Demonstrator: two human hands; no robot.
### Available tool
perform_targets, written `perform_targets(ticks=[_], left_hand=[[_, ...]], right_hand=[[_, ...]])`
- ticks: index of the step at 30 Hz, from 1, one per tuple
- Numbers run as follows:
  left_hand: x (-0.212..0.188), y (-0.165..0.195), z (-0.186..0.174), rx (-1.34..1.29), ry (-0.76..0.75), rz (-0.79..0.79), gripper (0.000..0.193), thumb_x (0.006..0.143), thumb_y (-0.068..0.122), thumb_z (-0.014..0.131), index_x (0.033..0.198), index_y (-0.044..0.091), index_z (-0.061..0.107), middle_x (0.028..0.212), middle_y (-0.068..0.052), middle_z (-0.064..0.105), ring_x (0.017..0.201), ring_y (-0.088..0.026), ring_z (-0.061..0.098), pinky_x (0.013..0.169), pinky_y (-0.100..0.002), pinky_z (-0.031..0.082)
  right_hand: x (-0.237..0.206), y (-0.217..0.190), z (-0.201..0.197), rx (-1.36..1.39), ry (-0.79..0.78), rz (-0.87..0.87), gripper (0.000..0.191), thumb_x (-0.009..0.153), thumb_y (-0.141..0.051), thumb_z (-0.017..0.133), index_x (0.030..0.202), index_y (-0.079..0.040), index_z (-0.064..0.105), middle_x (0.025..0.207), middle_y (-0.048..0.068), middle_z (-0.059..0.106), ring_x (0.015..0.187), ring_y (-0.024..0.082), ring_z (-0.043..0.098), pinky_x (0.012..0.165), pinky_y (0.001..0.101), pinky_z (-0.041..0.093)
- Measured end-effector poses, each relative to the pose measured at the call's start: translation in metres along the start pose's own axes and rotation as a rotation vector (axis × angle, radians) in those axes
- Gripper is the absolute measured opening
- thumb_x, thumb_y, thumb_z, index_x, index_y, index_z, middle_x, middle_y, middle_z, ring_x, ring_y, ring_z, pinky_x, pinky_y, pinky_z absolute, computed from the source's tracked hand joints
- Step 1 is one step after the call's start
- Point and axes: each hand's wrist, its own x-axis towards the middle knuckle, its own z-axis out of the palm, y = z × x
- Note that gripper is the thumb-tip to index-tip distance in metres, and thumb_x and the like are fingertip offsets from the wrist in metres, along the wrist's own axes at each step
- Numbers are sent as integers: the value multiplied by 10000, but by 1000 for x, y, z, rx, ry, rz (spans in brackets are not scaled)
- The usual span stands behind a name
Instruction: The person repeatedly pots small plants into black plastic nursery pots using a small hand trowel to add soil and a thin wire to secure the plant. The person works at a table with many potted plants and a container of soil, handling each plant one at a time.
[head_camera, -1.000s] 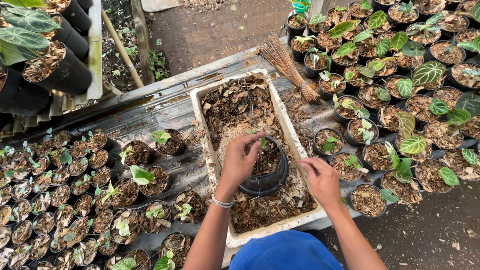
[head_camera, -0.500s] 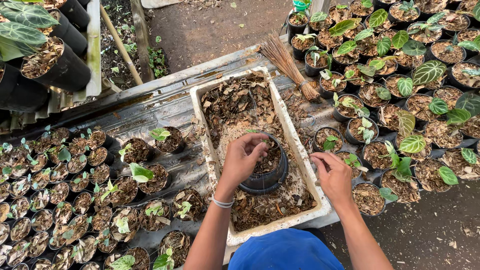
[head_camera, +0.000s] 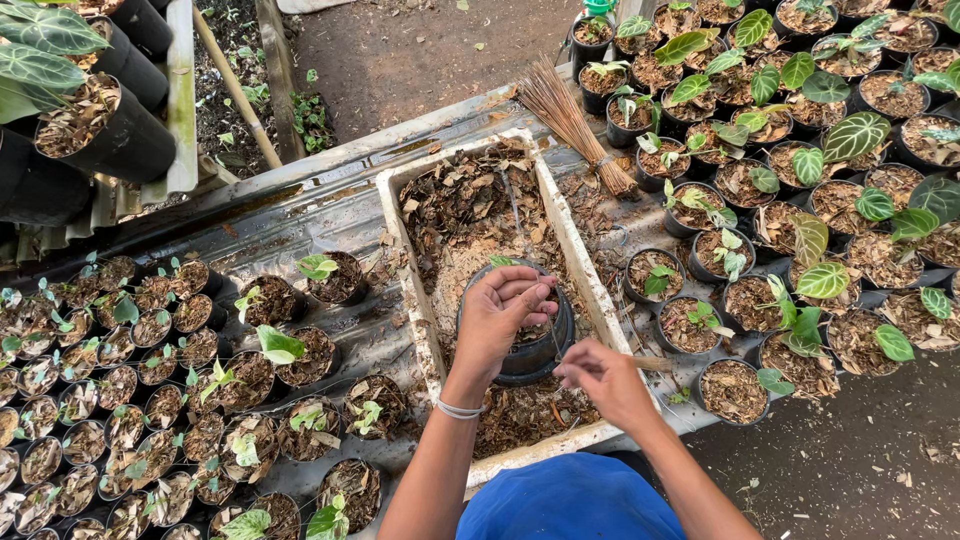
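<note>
— While the black pot (head_camera: 530, 345) sits inside the white foam tray (head_camera: 575, 250), what is in each?

— Pot: standing upright in the near half of the tray, largely covered by the left hand (head_camera: 505, 315); contents hidden apart from a green leaf tip at its far rim. Tray: dry leaf litter and pale coarse mix, heaped toward the far end.

— State of each grip?

— Left hand: fingers bunched downward over the pot mouth, closed on something small I cannot identify. Right hand (head_camera: 605, 380): beside the pot's near rim, thumb and fingers pinched on a thin stick (head_camera: 650, 362) pointing right.

— Surroundings?

— Tray rests on a weathered metal table (head_camera: 300, 215). To the left, rows of small black pots (head_camera: 150, 380) filled with brown mix, several carrying small green seedlings. To the right, larger pots (head_camera: 800, 200) of the same mix holding plants with broad, pale-veined leaves. A bundle of thin brown sticks (head_camera: 575, 120), tied like a broom, lies just beside the tray's far right corner.
</note>
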Motion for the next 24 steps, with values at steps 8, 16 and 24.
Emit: perform_targets(ticks=[8,16,24], left_hand=[[-2,-12,-2,57,56,-15,174,917,103,736,1043,-17,720,925,-77,761,822,-119,739,732,-243,617],[-7,1,-4,284,94,-12,128,913,108,753,925,-12,710,776,-59,740,674,-100,708,616,-238,599],[-14,11,-1,187,-29,-33,235,932,112,734,1116,-31,699,760,-65,726,621,-87,663,549,-224,541]], right_hand=[[-15,-3,14,655,-311,60,443,1019,-340,320,1078,-29,629,1025,144,791,744,173,773,666,307,631],[-20,-2,-8,292,8,-51,258,1063,-172,408,1032,-26,618,990,123,809,593,129,695,528,277,580],[-13,-11,-20,76,177,-106,271,1043,-176,511,1089,-5,716,982,61,788,769,119,713,703,274,584]])
